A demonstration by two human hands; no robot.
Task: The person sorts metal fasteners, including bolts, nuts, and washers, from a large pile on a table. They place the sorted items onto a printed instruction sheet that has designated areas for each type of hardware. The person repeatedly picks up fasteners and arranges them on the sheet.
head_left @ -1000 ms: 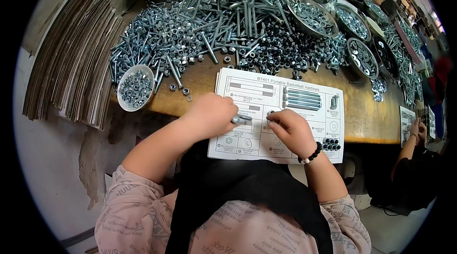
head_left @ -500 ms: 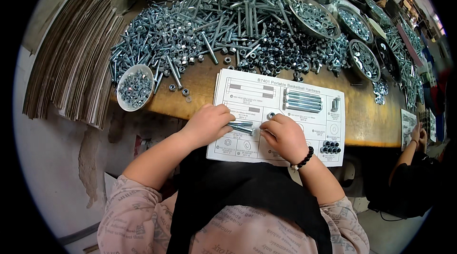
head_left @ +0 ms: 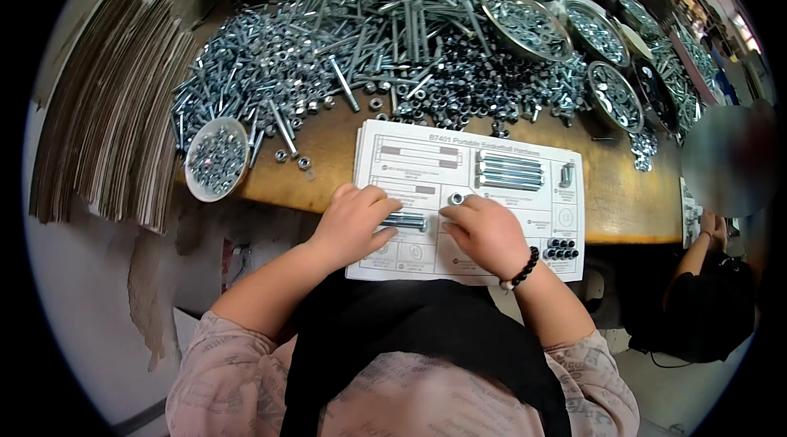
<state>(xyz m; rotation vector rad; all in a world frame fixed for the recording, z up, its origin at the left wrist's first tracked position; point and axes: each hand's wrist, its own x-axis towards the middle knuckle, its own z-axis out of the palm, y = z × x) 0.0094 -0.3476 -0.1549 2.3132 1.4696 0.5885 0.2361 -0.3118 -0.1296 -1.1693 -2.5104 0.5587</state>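
My left hand (head_left: 352, 225) is closed around a small bundle of silver bolts (head_left: 407, 220), thumb on the near side and fingers on the far side. The bolts lie side by side over a printed sheet (head_left: 393, 265) on top of a paper stack. Just right of their ends is my right hand (head_left: 490, 232), fingers bent and thumb slightly apart, with nothing visible between them. One nut (head_left: 457, 199) rests on the sheet by its fingertips. Longer bolts (head_left: 511, 170) lie in a row farther up, a short bolt (head_left: 566, 175) at the right, and several black-centred nuts (head_left: 562, 249) below it.
Heaped bolts and nuts (head_left: 393, 35) cover the table's far side. A white bowl of nuts (head_left: 243, 160) stands at the left edge, beside stacked cardboard (head_left: 106, 109). Metal bowls of washers (head_left: 566, 47) line the right. Another person's hand (head_left: 716, 232) works at far right.
The bolts in my left hand have become more evenly lined up. My right hand stays beside their ends. The whole view has shifted slightly.
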